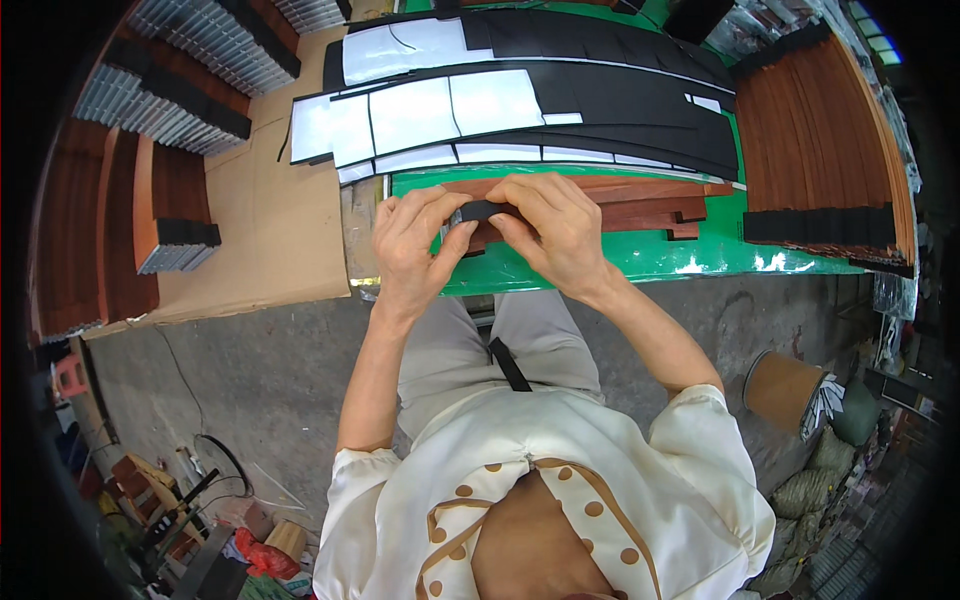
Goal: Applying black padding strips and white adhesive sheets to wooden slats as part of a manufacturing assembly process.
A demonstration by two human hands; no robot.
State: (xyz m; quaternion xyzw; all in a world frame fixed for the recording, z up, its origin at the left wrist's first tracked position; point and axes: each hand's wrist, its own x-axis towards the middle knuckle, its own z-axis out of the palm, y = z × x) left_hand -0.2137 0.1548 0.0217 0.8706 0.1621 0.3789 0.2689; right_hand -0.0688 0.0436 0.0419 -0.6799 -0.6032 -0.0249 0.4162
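Note:
Both my hands meet over the near edge of the green tabletop [630, 255]. Between them is a short black strip [484, 210], which seems to lie across the end of a reddish-brown slat. My left hand [408, 240] pinches its left end, where a small silvery edge shows. The strip's right part is gripped by the thumb and fingers of my right hand [552, 228]. Several reddish-brown wooden slats [640, 190] lie under and beside my right hand. Just beyond them are black sheets [640, 110] with white backing pieces [410, 115].
At right stands a tall stack of brown slats [815, 150] with black-banded ends. More banded bundles [180, 205] stand on cardboard [275, 200] at left. A brown drum [785, 390] is on the floor at right; a cable [190, 375] hangs at left.

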